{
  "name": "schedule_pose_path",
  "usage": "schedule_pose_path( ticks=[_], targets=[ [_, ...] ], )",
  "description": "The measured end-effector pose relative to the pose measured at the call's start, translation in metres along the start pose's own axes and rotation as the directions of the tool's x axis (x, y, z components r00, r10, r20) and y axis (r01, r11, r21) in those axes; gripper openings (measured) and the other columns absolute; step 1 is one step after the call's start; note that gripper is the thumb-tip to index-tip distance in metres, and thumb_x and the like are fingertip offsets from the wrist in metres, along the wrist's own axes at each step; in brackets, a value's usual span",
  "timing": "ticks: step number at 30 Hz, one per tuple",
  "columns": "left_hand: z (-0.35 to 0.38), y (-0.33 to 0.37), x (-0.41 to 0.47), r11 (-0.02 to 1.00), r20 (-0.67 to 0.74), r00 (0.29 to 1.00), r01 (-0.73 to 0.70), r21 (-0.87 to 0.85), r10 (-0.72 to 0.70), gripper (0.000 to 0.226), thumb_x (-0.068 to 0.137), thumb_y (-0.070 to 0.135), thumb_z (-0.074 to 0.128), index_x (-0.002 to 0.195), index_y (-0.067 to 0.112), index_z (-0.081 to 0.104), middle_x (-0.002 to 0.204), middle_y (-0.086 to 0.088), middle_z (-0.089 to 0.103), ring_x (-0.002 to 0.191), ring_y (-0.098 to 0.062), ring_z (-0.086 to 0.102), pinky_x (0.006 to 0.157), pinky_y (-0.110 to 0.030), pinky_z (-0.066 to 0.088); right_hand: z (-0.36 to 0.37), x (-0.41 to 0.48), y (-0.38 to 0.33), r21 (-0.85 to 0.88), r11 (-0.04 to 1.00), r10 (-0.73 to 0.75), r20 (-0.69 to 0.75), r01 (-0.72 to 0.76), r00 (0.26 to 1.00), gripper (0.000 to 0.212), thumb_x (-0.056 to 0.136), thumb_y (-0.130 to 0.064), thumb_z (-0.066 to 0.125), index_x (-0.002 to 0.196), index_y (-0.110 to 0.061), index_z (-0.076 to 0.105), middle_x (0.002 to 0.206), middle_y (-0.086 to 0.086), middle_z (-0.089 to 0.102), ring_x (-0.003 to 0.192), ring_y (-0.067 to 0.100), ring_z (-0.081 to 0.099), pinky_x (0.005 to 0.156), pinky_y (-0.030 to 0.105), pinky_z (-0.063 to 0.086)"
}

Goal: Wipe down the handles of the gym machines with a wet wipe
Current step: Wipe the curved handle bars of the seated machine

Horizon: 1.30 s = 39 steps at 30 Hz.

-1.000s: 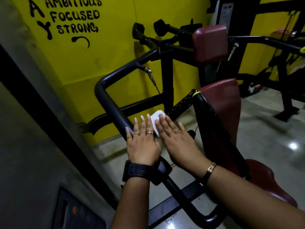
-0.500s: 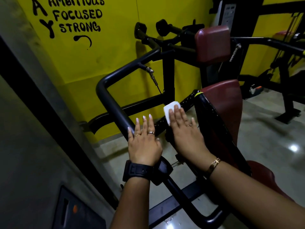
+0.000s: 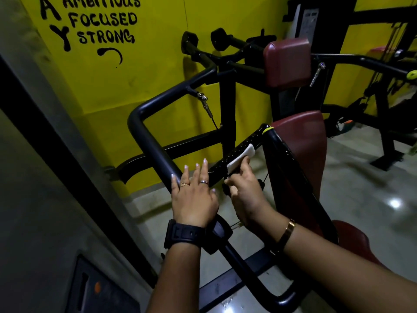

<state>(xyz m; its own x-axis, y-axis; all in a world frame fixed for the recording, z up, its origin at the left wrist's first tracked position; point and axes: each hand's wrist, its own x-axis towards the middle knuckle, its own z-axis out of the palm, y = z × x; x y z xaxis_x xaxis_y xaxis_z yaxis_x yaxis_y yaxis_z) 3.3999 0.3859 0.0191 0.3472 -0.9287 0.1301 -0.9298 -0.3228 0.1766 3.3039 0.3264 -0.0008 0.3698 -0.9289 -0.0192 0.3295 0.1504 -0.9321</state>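
Note:
A white wet wipe (image 3: 241,157) lies wrapped over the black textured handle (image 3: 247,142) of a gym machine, just below the handle's yellow end ring. My right hand (image 3: 244,190) grips the wipe and the handle, fingers curled round them. My left hand (image 3: 194,193) rests flat with straight fingers on the thick black curved bar (image 3: 149,141) to the left of the handle. A black watch sits on my left wrist, a gold bracelet on my right.
Maroon seat pads (image 3: 302,141) stand right of the handle, with a maroon headrest (image 3: 287,61) above. A yellow wall (image 3: 135,82) with black lettering lies behind. A grey wall and a dark panel (image 3: 94,288) are at the left. More black machines (image 3: 383,105) stand at far right.
My right hand slid the wipe up the textured handle toward the yellow ring, then curled round it. My left hand stayed on the curved bar.

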Motion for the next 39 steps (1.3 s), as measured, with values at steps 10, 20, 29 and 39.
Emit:
schedule_pose_path(
  ticks=[10,20,29,39],
  targets=[
    [0.001,0.000,0.002,1.000,0.004,1.000,0.001,-0.011,-0.001,0.072,0.100,0.033,0.033,0.153,0.029,-0.015,0.164,0.005,0.000,0.150,-0.020,-0.008,0.121,-0.046,-0.007,0.011,0.019,-0.013,0.539,0.785,0.402,-0.069,-0.305,0.913,0.053,0.096,-0.041,0.028,0.139,-0.014,0.045,0.141,0.013,0.049,0.130,0.028,0.047,0.111,0.039,0.031],
    [0.004,-0.001,0.002,1.000,-0.017,1.000,-0.001,-0.010,0.001,0.075,0.099,0.032,0.035,0.154,0.028,-0.015,0.164,0.005,0.000,0.151,-0.020,-0.005,0.121,-0.047,-0.007,0.023,0.012,-0.004,0.590,0.734,0.459,-0.068,-0.335,0.886,0.061,0.097,-0.048,0.024,0.145,-0.012,0.038,0.141,0.022,0.046,0.130,0.035,0.046,0.109,0.042,0.032],
    [0.004,-0.001,0.001,1.000,-0.026,1.000,-0.004,-0.004,0.004,0.073,0.099,0.031,0.033,0.154,0.027,-0.015,0.164,0.005,0.002,0.151,-0.021,-0.003,0.121,-0.046,-0.006,0.004,0.029,-0.026,0.578,0.816,0.182,-0.241,-0.010,0.953,0.048,0.099,-0.040,0.030,0.134,-0.014,0.051,0.138,0.012,0.052,0.128,0.021,0.048,0.114,0.034,0.028],
    [0.002,0.000,0.001,1.000,-0.022,1.000,0.001,0.006,-0.001,0.073,0.099,0.030,0.033,0.153,0.027,-0.016,0.164,0.006,0.001,0.151,-0.020,-0.004,0.119,-0.045,-0.007,0.030,0.004,-0.010,0.004,1.000,-0.028,-0.245,0.030,0.969,0.107,0.064,-0.071,0.034,0.155,-0.022,0.008,0.159,-0.001,0.020,0.137,0.004,0.028,0.112,0.027,0.018]
  ],
)
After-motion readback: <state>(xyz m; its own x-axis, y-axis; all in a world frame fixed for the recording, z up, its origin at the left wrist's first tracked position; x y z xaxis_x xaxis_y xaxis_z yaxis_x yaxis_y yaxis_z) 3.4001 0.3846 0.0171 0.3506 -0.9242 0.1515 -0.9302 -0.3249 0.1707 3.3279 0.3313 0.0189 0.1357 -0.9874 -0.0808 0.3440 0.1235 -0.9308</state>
